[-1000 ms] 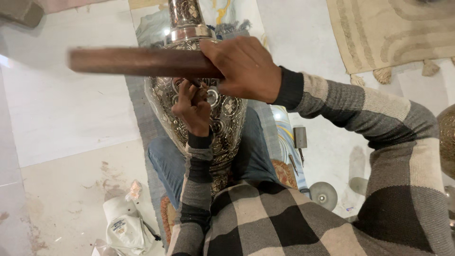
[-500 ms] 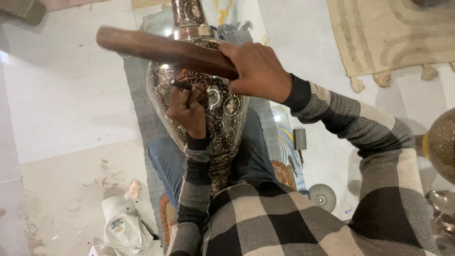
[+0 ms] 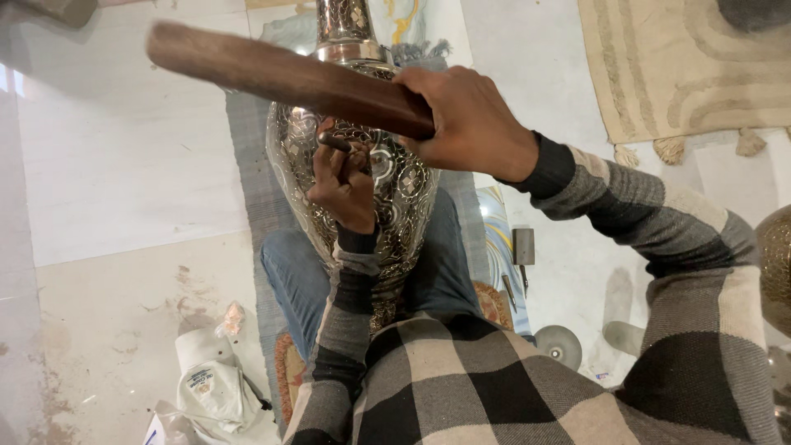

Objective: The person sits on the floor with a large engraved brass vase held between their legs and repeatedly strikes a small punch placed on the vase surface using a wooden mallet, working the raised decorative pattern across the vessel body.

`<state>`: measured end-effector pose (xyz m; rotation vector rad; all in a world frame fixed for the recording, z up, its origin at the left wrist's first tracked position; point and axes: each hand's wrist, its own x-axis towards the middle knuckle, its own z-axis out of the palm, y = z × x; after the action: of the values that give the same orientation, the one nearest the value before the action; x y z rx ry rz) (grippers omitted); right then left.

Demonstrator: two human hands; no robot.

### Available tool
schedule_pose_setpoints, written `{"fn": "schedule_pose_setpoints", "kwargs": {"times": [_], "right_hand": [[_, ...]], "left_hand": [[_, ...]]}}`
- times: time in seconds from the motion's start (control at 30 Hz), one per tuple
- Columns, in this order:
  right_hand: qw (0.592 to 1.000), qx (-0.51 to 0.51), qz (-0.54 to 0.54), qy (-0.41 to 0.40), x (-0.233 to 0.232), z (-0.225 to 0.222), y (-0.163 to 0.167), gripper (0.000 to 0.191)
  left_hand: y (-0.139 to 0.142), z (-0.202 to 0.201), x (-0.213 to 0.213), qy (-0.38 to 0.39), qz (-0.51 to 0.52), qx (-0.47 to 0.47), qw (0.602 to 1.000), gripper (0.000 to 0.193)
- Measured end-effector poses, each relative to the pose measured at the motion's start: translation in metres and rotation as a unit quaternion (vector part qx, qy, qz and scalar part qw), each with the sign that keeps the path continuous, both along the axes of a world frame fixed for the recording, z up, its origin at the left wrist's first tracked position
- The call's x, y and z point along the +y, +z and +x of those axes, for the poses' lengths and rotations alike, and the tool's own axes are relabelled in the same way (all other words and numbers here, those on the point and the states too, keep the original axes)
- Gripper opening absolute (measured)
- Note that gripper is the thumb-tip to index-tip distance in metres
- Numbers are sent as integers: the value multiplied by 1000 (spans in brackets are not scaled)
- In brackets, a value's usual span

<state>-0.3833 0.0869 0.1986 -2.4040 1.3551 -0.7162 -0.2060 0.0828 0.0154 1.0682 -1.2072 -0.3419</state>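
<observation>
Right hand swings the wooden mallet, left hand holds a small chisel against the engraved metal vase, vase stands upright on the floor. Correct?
Not quite. In the head view the engraved metal vase lies tilted across the person's lap, not upright on the floor. The right hand grips the wooden mallet; the left hand holds the small chisel against it.

There is one camera, worn on the person's head. It looks straight down, very close to the chest, arms and lap. The floor (image 3: 124,165) fills the left side and the top of the frame.

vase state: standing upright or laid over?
Laid over. The engraved metal vase leans along the person's lap, neck pointing away toward the grey mat; the left hand presses a small tool against its belly. Its base is hidden.
</observation>
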Motion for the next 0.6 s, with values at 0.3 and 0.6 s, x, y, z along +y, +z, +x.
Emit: {"fn": "schedule_pose_setpoints", "kwargs": {"times": [0.3, 0.6], "right_hand": [[978, 186, -91, 24, -6, 22, 9, 45], [980, 184, -73, 19, -10, 34, 12, 38]], "left_hand": [[6, 5, 2, 24, -3, -40, 999, 38], [16, 3, 1, -1, 1, -5, 1000, 44]]}}
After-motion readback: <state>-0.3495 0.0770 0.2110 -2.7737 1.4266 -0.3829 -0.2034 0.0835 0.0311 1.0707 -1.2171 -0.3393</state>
